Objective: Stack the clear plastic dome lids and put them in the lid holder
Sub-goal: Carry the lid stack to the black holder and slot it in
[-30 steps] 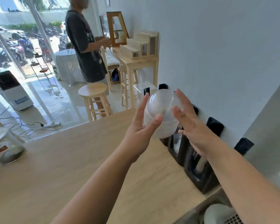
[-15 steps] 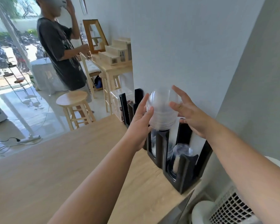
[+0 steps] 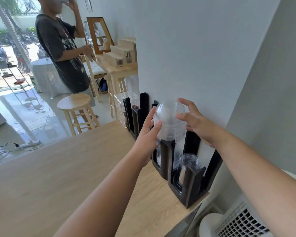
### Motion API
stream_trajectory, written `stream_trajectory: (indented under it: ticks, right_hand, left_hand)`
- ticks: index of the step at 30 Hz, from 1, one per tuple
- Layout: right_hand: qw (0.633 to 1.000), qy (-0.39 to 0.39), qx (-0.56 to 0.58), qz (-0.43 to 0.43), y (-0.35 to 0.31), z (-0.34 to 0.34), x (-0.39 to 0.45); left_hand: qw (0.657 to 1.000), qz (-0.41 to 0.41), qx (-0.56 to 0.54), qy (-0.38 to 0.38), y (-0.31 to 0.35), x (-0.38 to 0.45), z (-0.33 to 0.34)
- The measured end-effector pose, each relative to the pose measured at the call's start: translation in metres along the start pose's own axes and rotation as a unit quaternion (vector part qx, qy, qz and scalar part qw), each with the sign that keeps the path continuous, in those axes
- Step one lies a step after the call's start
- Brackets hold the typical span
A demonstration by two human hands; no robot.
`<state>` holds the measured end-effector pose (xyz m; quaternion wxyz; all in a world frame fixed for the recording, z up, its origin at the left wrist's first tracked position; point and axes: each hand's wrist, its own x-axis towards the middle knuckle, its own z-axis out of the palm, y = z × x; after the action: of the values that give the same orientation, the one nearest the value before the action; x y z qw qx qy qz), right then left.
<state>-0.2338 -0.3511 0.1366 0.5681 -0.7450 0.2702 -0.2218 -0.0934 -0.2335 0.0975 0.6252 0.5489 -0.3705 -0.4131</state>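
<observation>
Clear dome lids sit between my left hand, touching them, and spread right hand, atop the lid holder.

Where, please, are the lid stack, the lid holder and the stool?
lid stack [image 3: 169,122]: head view, on the ribbed rims below the dome.
lid holder [image 3: 167,158]: head view, on its black front post.
stool [image 3: 73,101]: head view, on the round seat.

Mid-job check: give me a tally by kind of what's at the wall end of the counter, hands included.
Black holder bays: 3 (far bay, middle bay, near bay)
Clear stacks plainly seen: 2 (dome lid stack between the hands, nested clear stack in the near bay)
Hands: 2 (left hand, right hand)
Total: 7
</observation>
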Motion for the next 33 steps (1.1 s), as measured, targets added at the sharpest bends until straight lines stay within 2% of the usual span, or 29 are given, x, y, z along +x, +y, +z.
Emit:
stream_trajectory:
  ticks: [3, 7, 11, 18, 22, 26, 29, 33]
  right_hand:
    - [0.999, -0.001, -0.031, 0.012, 0.002, 0.000, 0.003]
    - [0.996, -0.001, -0.082, 0.022, 0.003, -0.003, 0.006]
    - [0.986, 0.036, -0.160, 0.003, 0.012, -0.001, 0.010]
    - [0.957, 0.028, -0.288, -0.018, 0.026, 0.008, 0.011]
    - [0.924, -0.022, -0.380, -0.023, 0.020, 0.013, 0.012]
    - [0.878, -0.006, -0.478, -0.020, 0.020, 0.019, 0.014]
    - [0.875, 0.008, -0.484, -0.031, 0.021, 0.017, 0.012]
    - [0.863, 0.024, -0.501, -0.058, 0.022, 0.010, 0.011]
  left_hand:
    - [0.999, 0.005, -0.028, 0.024, -0.009, -0.001, 0.000]
    - [0.994, 0.006, -0.061, 0.095, -0.019, -0.005, 0.005]
    - [0.989, -0.008, -0.073, 0.125, -0.031, -0.004, 0.007]
    - [0.996, 0.023, -0.005, 0.082, -0.044, -0.001, 0.009]
    - [0.995, -0.012, -0.046, 0.089, -0.053, -0.003, 0.007]
    - [0.983, -0.059, -0.136, 0.113, -0.066, 0.000, 0.002]
    - [0.971, -0.089, -0.182, 0.127, -0.076, 0.003, -0.001]
    - [0.969, -0.129, -0.143, 0.157, -0.088, 0.005, -0.005]
